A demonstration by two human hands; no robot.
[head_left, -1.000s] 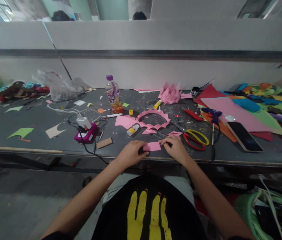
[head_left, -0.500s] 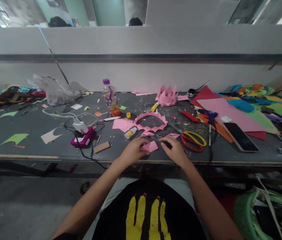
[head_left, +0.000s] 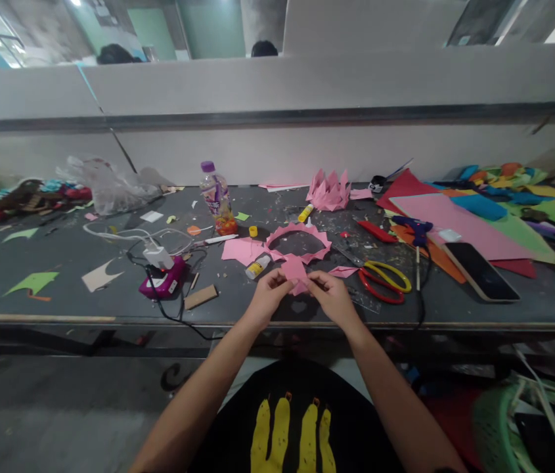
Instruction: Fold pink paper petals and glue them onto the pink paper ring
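Between my hands is a small pink piece of paper (head_left: 293, 269), lifted a little above the table's front edge. My left hand (head_left: 272, 289) pinches its lower left side. The fingers of my right hand (head_left: 329, 292) close on its lower right side. Just beyond the paper lies a ring of pink paper (head_left: 324, 244) with a zigzag edge. A glue bottle (head_left: 257, 266) rests on its side left of the ring, by a flat pink sheet (head_left: 240, 249). Scissors (head_left: 383, 279) with red and yellow handles lie to the right, near a folded pink strip (head_left: 343, 271).
A pink pointed paper crown (head_left: 329, 190) stands at the back. Left are a drink bottle (head_left: 218, 200) and a purple power socket (head_left: 163, 277) with cables. On the right lie a glue gun (head_left: 412, 230), a phone (head_left: 481, 270) and coloured sheets (head_left: 469, 220).
My right hand no longer holds the dark-handled tool and has come over to the pink paper. The paper has been raised and turned, now held by both hands.
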